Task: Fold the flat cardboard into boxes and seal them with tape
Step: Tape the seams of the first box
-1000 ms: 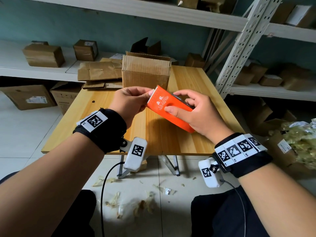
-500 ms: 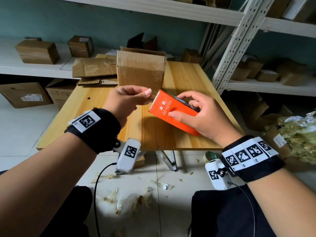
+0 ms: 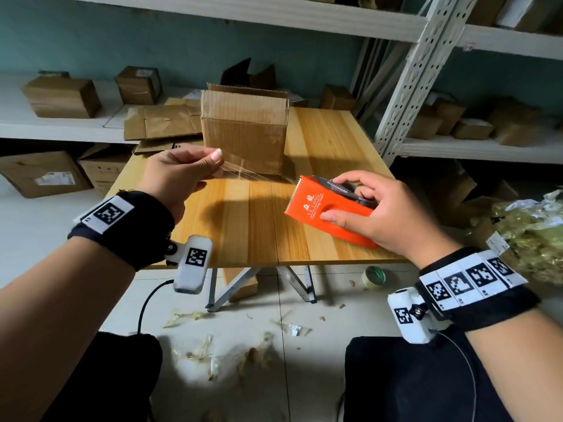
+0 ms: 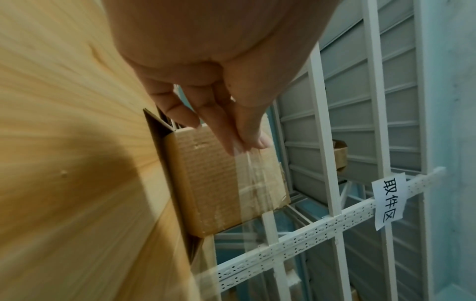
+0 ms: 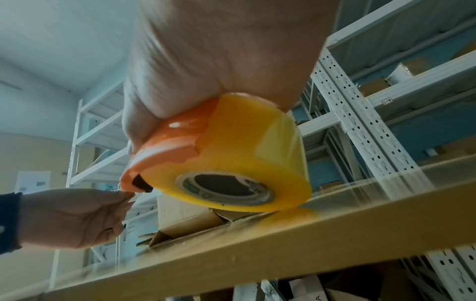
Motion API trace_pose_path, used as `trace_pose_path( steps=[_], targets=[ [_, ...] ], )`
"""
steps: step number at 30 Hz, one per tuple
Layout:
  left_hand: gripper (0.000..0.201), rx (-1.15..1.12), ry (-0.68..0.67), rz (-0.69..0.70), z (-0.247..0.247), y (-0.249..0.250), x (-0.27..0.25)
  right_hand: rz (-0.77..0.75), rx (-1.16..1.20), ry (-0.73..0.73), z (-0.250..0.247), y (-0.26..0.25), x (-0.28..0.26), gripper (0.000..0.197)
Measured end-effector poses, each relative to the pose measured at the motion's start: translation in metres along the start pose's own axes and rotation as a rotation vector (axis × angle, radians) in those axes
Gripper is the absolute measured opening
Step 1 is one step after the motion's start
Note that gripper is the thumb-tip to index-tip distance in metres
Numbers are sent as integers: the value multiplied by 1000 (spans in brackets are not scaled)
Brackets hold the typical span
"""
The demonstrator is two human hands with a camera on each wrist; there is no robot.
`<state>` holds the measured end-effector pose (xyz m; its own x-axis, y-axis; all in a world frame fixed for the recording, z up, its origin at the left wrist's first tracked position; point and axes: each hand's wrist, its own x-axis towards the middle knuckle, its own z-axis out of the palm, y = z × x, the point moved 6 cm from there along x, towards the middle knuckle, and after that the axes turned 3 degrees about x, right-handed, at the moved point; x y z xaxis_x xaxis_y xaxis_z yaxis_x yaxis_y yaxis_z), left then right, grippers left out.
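Observation:
My right hand [image 3: 362,205] grips an orange tape dispenser [image 3: 323,211] just above the wooden table [image 3: 243,233]; the right wrist view shows its yellowish tape roll [image 5: 247,163]. My left hand [image 3: 195,166] pinches the free end of the clear tape [image 3: 253,175], which stretches from the dispenser's toothed edge to my fingertips [image 4: 247,142]. Behind the tape an upright cardboard box [image 3: 243,132] stands on the table with its top flaps up. The clear tape [image 4: 255,183] runs across the box [image 4: 226,183] in the left wrist view.
Flat cardboard sheets [image 3: 164,123] lie at the table's back left. White shelves [image 3: 61,129] with small boxes line the back and right, and a perforated rack post [image 3: 411,80] stands beside the table. A tape roll [image 3: 374,277] and plastic scraps lie on the floor.
My left hand has pulled away to the left from the dispenser, drawing out a length of clear tape. My right hand with the dispenser has shifted slightly right and down.

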<state>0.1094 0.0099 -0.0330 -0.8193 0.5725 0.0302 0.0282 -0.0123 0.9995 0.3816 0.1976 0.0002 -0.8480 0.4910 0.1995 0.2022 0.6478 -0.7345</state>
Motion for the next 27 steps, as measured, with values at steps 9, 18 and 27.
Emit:
trace_pose_path(
  steps=[9, 18, 27],
  targets=[
    [6, 1, -17, -93, -1, -3, 1, 3, 40, 5, -2, 6, 9, 60],
    [13, -77, -81, 64, 18, 26, -13, 45, 1, 75, -17, 28, 39, 73],
    [12, -2, -249, 247, 54, 49, -36, 162, -61, 113, -5, 28, 69, 83]
  ],
)
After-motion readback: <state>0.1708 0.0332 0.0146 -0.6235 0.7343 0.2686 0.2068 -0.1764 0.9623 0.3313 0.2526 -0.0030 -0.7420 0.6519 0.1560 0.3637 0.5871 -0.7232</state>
